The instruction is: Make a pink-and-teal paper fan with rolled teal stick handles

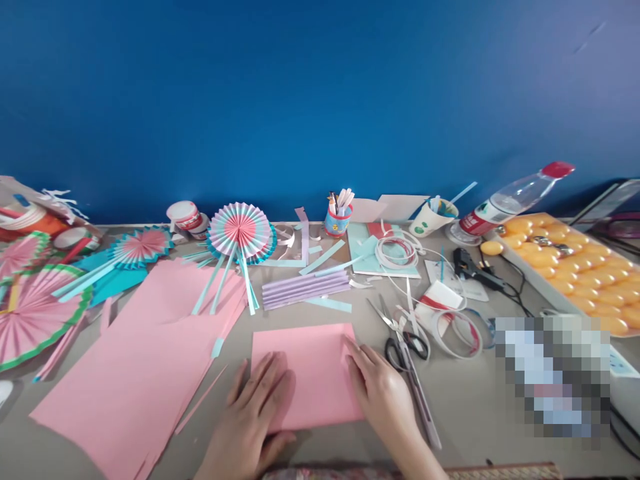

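Note:
A rectangular pink sheet of paper (315, 373) lies on the table in front of me, its long side across my view. My left hand (257, 407) rests flat over its left part with fingers stretched out. On the sheet's right edge lies my right hand (377, 383), fingers extended and pointing up and left. Neither hand grips anything. Close to my right hand are scissors (397, 327) with dark handles and a slim grey-lilac cutter-like tool (423, 407). Beyond the sheet sits a pleated lilac paper strip (306, 288).
Larger pink sheets (135, 373) cover the left, near pleated paper fans (240, 230). Tape rolls (457, 333), a glue gun (477, 270), a tilted bottle (510, 203) and a tray of orange balls (565, 267) stand right. A pen cup (339, 220) is by the blue wall.

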### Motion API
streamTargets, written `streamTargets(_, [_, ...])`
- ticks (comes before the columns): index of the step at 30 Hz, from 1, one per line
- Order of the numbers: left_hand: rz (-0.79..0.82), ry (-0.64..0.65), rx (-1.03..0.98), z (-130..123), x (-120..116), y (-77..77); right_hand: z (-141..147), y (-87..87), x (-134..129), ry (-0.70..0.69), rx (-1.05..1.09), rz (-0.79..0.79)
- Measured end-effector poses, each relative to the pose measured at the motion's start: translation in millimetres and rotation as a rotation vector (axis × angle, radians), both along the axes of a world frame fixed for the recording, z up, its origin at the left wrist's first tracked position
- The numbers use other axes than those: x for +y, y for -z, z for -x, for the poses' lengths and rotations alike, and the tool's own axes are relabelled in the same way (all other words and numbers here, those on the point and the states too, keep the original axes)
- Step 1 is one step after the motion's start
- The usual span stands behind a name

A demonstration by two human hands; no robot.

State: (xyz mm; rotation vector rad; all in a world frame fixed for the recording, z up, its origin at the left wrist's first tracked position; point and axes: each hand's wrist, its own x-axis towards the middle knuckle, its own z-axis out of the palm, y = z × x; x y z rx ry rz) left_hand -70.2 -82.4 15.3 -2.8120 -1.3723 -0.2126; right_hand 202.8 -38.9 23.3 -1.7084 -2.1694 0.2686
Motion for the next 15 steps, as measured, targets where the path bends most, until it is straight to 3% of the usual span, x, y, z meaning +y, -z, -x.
streamTargets(15, [0.015,-0.017,-0.002,-0.8,-0.5,-1.8,1.1,2.8,0.4,0.017,-0.027,-0.033])
